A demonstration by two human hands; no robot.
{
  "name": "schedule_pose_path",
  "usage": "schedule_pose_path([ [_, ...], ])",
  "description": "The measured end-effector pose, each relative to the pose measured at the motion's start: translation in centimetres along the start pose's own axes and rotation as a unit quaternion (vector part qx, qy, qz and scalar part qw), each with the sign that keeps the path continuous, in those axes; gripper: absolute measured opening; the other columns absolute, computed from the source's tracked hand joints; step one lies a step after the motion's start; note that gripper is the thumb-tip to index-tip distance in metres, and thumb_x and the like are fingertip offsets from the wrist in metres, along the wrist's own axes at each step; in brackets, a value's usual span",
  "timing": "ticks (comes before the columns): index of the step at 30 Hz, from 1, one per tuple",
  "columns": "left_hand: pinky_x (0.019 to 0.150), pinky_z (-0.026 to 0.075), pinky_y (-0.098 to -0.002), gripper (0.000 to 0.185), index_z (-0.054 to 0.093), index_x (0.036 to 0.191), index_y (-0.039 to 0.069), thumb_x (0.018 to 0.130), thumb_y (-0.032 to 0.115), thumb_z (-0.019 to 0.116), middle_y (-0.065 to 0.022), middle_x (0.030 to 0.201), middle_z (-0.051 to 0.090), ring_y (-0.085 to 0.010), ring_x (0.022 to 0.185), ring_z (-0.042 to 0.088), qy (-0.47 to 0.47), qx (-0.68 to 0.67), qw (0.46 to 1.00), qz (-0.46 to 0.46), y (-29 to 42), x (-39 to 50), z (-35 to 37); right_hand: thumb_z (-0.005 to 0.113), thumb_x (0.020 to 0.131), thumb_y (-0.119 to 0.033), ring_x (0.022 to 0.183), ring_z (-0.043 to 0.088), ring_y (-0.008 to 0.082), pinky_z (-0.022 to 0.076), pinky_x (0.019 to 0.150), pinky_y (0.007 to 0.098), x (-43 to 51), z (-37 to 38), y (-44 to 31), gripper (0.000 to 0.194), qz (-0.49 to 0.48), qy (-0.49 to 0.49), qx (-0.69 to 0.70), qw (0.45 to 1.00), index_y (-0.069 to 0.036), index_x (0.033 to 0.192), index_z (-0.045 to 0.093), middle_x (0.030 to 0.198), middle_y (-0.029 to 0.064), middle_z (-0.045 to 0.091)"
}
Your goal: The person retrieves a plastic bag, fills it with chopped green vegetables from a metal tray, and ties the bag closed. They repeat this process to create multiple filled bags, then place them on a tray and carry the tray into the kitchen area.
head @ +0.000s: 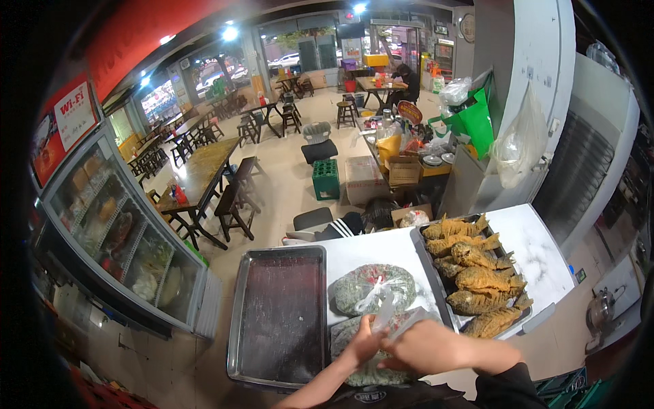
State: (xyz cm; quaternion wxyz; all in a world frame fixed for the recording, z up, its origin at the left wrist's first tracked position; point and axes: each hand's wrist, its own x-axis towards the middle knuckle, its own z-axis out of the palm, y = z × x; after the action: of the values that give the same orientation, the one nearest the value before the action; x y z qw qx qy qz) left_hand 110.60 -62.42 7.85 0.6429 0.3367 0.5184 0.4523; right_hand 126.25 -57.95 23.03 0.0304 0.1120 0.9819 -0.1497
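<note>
My left hand (364,341) grips a twisted end of a clear plastic bag (348,335) filled with something grey-green with red bits. Beside it my right hand (428,348) pinches the other end of the same bag, its fingertips partly hidden. Just beyond lies a second bag (375,290) of like contents, its white top tied in a knot. To the left of both bags is a metal tray (283,317) with a dark, wet-looking bottom. On the right a second tray (428,263) holds several browned, scored whole fish (485,278), which look fried.
These things rest on a white tabletop (536,245). A glass-door fridge (127,230) stands to the left. Past the table are a green crate (326,180), cardboard boxes (364,179) and wooden dining tables (204,168). A person (407,84) sits at a far table.
</note>
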Motion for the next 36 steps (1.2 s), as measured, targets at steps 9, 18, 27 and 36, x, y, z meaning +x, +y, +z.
schedule_pose_path([
  [9, 0.093, 0.035, -0.0361, 0.054, 0.025, 0.135, 0.004, 0.092, 0.021, 0.055, -0.0178, 0.117, 0.049, -0.0244, 0.105, 0.047, -0.214, 0.111, 0.969, 0.045, -1.1, -1.1, -1.0, 0.046, 0.097, -0.033, 0.058, 0.064, 0.0381, 0.0503, 0.054, 0.0475, 3.8, 2.1, -2.2, 0.038, -0.144, 0.027, 0.090, 0.985, 0.002, 0.096, 0.062, 0.060, 0.0193, 0.061],
  [18, 0.074, 0.037, -0.0265, 0.024, 0.048, 0.115, 0.005, 0.096, 0.017, 0.040, -0.0079, 0.088, 0.058, -0.0143, 0.078, 0.048, -0.228, 0.047, 0.972, -0.035, -1.3, -1.6, -3.5, 0.054, 0.092, -0.036, 0.070, 0.063, 0.0366, 0.0507, 0.062, 0.0446, 7.7, 5.4, 0.4, 0.043, -0.055, 0.182, 0.052, 0.980, 0.000, 0.116, 0.054, 0.072, 0.0167, 0.062],
  [27, 0.066, 0.036, -0.0222, 0.046, 0.061, 0.113, 0.004, 0.105, 0.039, 0.031, -0.0065, 0.090, 0.062, -0.0074, 0.068, 0.044, -0.132, -0.064, 0.972, -0.182, 1.7, -0.5, -2.9, 0.061, 0.090, -0.031, 0.061, 0.063, 0.0316, 0.0497, 0.056, 0.0409, -0.2, 9.0, 4.6, 0.027, 0.119, 0.162, 0.044, 0.979, -0.005, 0.099, 0.060, 0.066, 0.0123, 0.062],
  [36, 0.091, 0.044, -0.0359, 0.043, 0.060, 0.098, 0.001, 0.105, 0.036, 0.035, -0.0073, 0.105, 0.059, -0.0197, 0.095, 0.057, -0.239, 0.115, 0.964, 0.029, 0.8, -1.0, -2.8, 0.063, 0.089, -0.024, 0.070, 0.063, 0.0357, 0.0510, 0.063, 0.0440, -4.0, 13.9, 4.3, 0.018, 0.174, 0.175, 0.146, 0.958, -0.006, 0.093, 0.066, 0.074, 0.0155, 0.062],
])
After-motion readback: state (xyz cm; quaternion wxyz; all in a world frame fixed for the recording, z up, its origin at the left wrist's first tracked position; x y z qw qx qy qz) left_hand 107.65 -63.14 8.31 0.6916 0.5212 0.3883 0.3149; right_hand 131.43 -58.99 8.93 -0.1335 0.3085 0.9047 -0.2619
